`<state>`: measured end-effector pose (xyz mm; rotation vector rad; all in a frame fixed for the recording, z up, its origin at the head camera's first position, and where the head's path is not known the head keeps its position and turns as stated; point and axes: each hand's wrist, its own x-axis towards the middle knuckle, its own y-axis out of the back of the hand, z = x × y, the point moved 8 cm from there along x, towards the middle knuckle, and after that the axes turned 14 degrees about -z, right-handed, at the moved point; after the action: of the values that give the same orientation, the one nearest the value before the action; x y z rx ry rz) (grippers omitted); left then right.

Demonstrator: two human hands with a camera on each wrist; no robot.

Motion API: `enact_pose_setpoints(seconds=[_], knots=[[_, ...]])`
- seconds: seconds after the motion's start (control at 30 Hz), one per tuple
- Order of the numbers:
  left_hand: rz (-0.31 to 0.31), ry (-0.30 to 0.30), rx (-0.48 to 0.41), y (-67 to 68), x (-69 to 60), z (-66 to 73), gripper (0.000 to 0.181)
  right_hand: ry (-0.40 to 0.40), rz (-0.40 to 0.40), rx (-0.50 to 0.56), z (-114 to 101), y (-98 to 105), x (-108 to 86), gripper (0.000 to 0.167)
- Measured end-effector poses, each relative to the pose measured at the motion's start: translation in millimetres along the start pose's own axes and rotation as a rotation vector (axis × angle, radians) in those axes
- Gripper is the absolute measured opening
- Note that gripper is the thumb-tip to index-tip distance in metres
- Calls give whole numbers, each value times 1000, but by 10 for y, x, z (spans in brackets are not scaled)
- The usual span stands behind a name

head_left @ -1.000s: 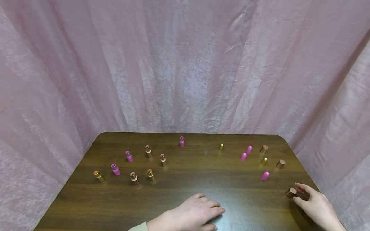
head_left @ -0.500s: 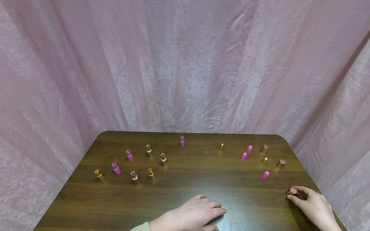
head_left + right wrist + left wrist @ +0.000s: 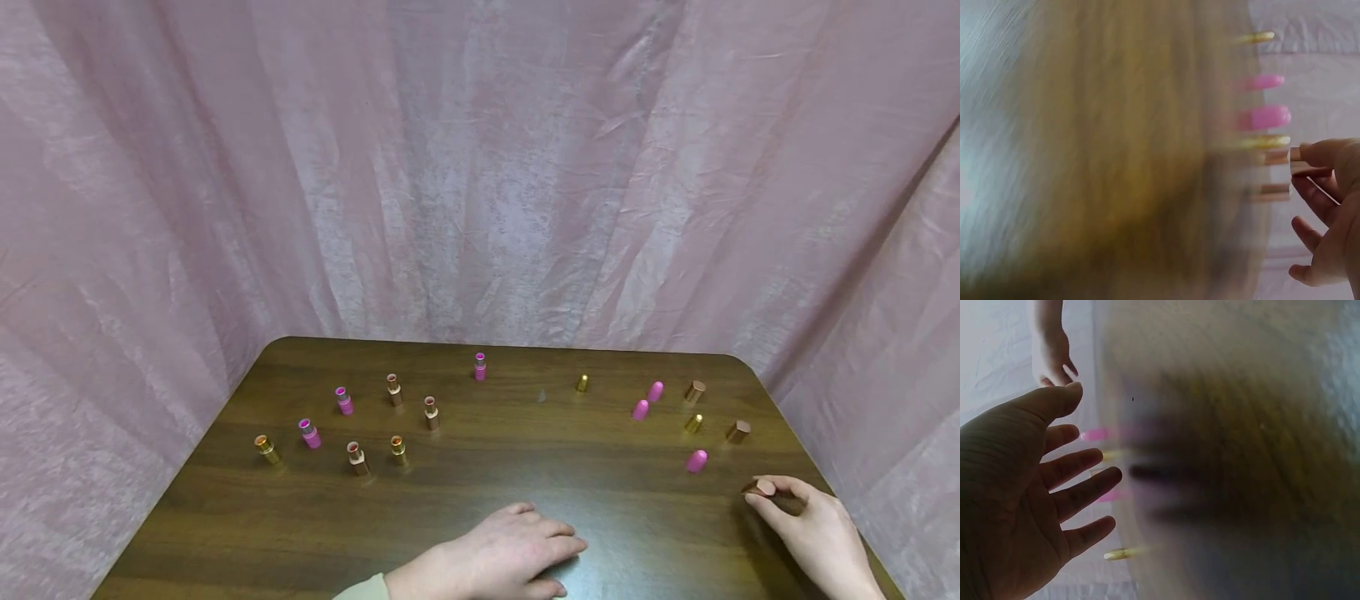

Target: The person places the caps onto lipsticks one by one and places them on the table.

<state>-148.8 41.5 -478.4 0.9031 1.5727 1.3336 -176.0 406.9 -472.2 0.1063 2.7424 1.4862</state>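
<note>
At the table's right side, my right hand (image 3: pixel 813 529) pinches a copper-coloured lipstick cap (image 3: pixel 763 487) between thumb and index finger. The right wrist view shows the same cap (image 3: pixel 1304 166) at the fingertips, the other fingers loosely bent. My left hand (image 3: pixel 510 546) rests near the front middle of the table with fingers spread, holding nothing. Nearest the right hand stand a pink cap (image 3: pixel 697 461) and another copper cap (image 3: pixel 738 432). Uncapped lipsticks stand upright at the left, among them a copper one (image 3: pixel 357 461), a gold one (image 3: pixel 398 451) and a pink one (image 3: pixel 310 433).
More caps stand at the back right, including a gold cap (image 3: pixel 582 383) and a pink cap (image 3: pixel 640 410). A pink lipstick (image 3: pixel 480 367) stands alone near the back edge. The brown wooden table (image 3: pixel 525 467) is backed by a pink curtain (image 3: pixel 480 167).
My right thumb and index finger have closed on the copper cap, which has shifted slightly away from its place. The left hand has stayed put. The head view has shifted a little.
</note>
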Motion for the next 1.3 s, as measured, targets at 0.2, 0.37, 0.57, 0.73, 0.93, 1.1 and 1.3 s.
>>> enact_pose_setpoints(seconds=[0.2, 0.37, 0.57, 0.73, 0.93, 1.1, 1.3], knots=[[5, 31, -4, 26, -35, -35, 56, -16, -7, 130, -209, 33, 14, 35], [12, 52, -14, 50, -80, -69, 56, -62, -75, 260, -429, -42, 73, 49], [26, 68, -59, 67, -130, -125, 55, 0, -126, 458, -754, -206, 215, 48], [28, 86, -80, 71, -172, -172, 55, -50, -184, 656, -894, -401, 320, 47], [39, 99, -66, 84, -237, -226, 54, -8, -225, 1027, -1096, -605, 427, 14], [62, 112, -80, 111, -316, -286, 54, 19, -231, 1197, -1240, -750, 496, 12], [114, 135, -107, 207, -478, -406, 54, -44, -253, 1210, -1304, -895, 540, 15]])
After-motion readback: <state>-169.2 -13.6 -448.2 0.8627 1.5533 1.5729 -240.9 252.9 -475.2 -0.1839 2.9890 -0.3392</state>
